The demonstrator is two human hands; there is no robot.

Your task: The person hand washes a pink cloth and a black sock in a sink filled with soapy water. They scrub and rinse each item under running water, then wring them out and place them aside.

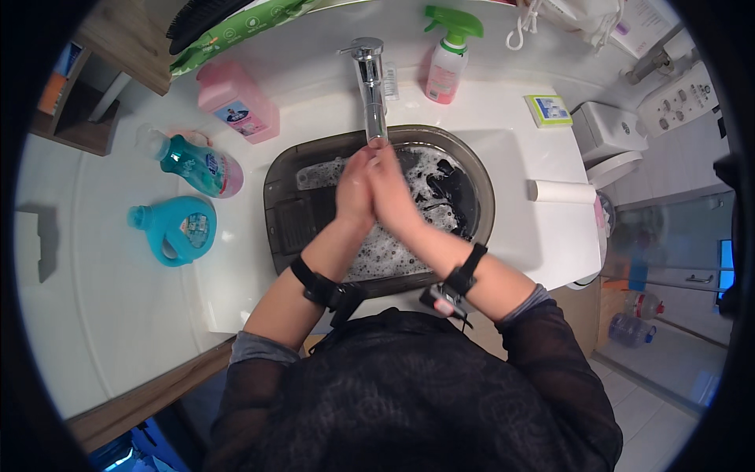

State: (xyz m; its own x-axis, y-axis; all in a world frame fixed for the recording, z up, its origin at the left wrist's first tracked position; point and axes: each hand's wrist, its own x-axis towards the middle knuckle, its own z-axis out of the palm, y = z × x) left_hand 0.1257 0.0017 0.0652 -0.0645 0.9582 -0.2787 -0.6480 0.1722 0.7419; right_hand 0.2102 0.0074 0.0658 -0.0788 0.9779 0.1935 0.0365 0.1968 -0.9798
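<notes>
My left hand (355, 186) and my right hand (389, 192) are pressed together at the palms beneath the spout of a chrome faucet (374, 106). Their fingertips point toward the spout; whether anything small lies between them is hidden. Below them a dark grey plastic basin (485, 206) sits in the white sink, holding sudsy water (392, 253). Dark wet fabric (457, 192) lies in the suds on the right side. The basin's left part has a ribbed washboard area (295, 221). Each of my wrists wears a black strap with a small device.
Left of the basin are a teal detergent jug (171, 227), a clear bottle of teal and pink liquid (203, 168) and a pink jug (239, 106). A green-topped spray bottle (449, 65) stands behind. On the right are a small green-edged packet (548, 111) and a white roll (560, 192).
</notes>
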